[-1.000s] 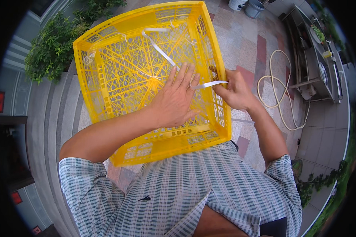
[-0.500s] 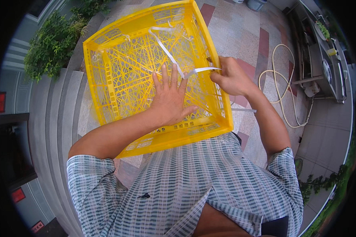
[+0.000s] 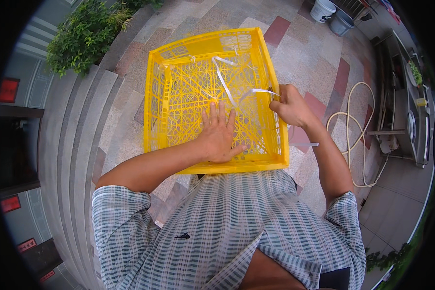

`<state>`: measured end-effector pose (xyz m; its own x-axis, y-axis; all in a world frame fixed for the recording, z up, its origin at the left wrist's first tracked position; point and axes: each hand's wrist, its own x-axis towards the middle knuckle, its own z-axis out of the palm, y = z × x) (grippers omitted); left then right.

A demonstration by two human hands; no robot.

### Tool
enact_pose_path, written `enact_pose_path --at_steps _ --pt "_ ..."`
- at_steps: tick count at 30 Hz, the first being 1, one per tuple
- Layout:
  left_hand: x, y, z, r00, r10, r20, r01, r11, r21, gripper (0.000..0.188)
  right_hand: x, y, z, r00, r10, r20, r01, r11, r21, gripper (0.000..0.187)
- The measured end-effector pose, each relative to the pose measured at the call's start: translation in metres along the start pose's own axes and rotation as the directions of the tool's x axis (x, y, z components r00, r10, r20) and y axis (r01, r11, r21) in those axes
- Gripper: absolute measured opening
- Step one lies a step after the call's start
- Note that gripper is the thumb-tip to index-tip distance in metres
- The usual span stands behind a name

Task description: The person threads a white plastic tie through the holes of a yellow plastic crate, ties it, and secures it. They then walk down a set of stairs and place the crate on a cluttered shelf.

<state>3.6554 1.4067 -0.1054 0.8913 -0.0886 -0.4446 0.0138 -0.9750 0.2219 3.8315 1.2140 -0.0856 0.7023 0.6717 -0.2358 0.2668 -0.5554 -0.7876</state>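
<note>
A yellow plastic crate [image 3: 158, 67] with lattice walls and a lattice bottom is tipped with its open side toward me, close to my body. My left hand [image 3: 218, 137] lies inside it, palm down and fingers spread against the bottom. My right hand [image 3: 292, 104] is closed round the crate's right rim, its fingertips partly hidden. A flat white strap [image 3: 223, 82] runs loosely through the crate and over to the right hand; whether the fingers pinch it I cannot tell. Another pale strap end [image 3: 305, 144] sticks out by my right forearm.
Stone steps [image 3: 75, 145] and a leafy shrub [image 3: 84, 41] are at the left. To the right, a cream hose [image 3: 349, 113] lies coiled on the tiled floor beside a metal counter [image 3: 415, 116]. A white bucket [image 3: 322, 9] and a grey bucket [image 3: 341, 23] stand at the far right.
The crate has shifted right and straightened in view, and both hands have moved with it. The left hand remains spread on the bottom and the right stays on the rim.
</note>
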Motion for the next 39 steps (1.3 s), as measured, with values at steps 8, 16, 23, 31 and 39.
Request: enact_pose_path --at_steps 8,16,23,31,39 --pt "0.073 -0.058 -0.044 0.986 -0.034 -0.162 0.034 0.999 -0.007 0.112 0.027 -0.012 -0.033 0.999 0.041 -0.033 -0.041 0.999 0.025 0.023" --pt "0.168 -0.119 -0.087 0.994 -0.054 -0.099 0.049 0.997 -0.054 0.115 0.091 -0.018 -0.066 0.998 0.037 -0.051 -0.034 0.997 0.065 0.022" --pt "0.214 -0.136 -0.113 0.993 -0.050 -0.105 0.049 0.999 -0.018 0.115 0.133 -0.017 -0.090 0.995 0.057 -0.077 -0.057 0.998 0.004 0.022" --pt "0.235 -0.153 -0.167 0.988 0.155 0.024 -0.155 0.988 -0.020 0.105 0.177 -0.006 -0.112 0.976 0.114 -0.184 -0.126 0.990 -0.057 0.021" --pt "0.223 -0.224 -0.240 0.640 -0.057 -0.766 -0.364 0.856 -0.368 0.077 0.230 0.034 -0.141 0.914 0.275 -0.299 -0.229 0.957 0.178 0.028"
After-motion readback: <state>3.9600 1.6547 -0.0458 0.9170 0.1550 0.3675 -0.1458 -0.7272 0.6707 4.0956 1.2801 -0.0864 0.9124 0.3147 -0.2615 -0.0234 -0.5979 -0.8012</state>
